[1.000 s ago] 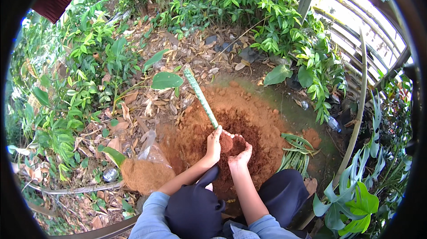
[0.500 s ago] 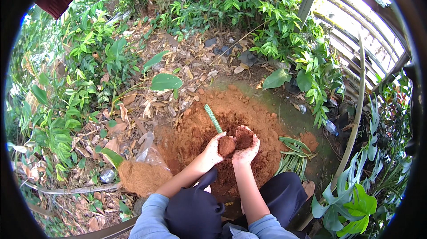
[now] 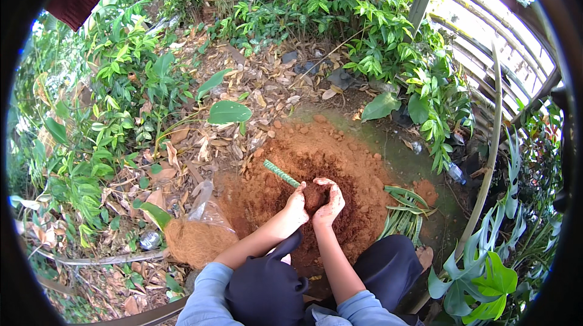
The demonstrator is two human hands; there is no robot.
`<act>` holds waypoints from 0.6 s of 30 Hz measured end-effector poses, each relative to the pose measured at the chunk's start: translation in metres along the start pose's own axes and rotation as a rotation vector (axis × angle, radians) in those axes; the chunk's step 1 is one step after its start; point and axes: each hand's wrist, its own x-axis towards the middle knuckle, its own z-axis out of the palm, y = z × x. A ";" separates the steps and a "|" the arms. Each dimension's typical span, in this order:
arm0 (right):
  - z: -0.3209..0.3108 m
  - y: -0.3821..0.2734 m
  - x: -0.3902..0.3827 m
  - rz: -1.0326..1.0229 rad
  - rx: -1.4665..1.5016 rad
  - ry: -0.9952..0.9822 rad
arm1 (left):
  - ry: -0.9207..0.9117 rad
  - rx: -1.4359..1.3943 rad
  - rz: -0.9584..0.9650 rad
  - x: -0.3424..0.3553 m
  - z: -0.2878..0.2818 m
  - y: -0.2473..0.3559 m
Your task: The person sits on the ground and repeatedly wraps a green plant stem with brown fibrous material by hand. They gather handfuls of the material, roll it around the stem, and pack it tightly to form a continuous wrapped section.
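Observation:
Over a mound of loose reddish-brown soil (image 3: pixel 364 174), my two hands close round a ball of dark brown soil (image 3: pixel 314 198). My left hand (image 3: pixel 295 207) presses on its left side with the fingers curled. My right hand (image 3: pixel 330 204) cups the right side, its fingertips and palm smeared with soil. From beside the left fingertips a green banded strip of snake plant leaf (image 3: pixel 280 172) slants up and left. Its lower end is hidden at the hand, so I cannot tell whether the soil ball wraps it.
Left of my left forearm lies a clear plastic bag of brown coir fibre (image 3: pixel 197 241). Cut snake plant leaves (image 3: pixel 402 220) rest right of the mound. A plastic bottle (image 3: pixel 455 173) lies further right, near a curved pole (image 3: pixel 490 162). Dry leaves (image 3: pixel 261 98) and shrubs surround the soil.
My right hand has turned inward and drawn close to the left, bringing two portions of soil together into one ball. The leaf strip has tipped further left.

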 end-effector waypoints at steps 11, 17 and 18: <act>0.006 -0.021 0.020 -0.698 -0.652 -0.310 | 0.077 0.474 0.167 0.010 0.018 0.006; 0.004 -0.034 0.018 -0.794 -0.794 -0.508 | -0.229 0.666 0.173 0.009 0.003 0.008; 0.003 -0.035 0.019 -0.853 -0.846 -0.512 | -0.224 0.609 0.124 0.017 -0.005 0.010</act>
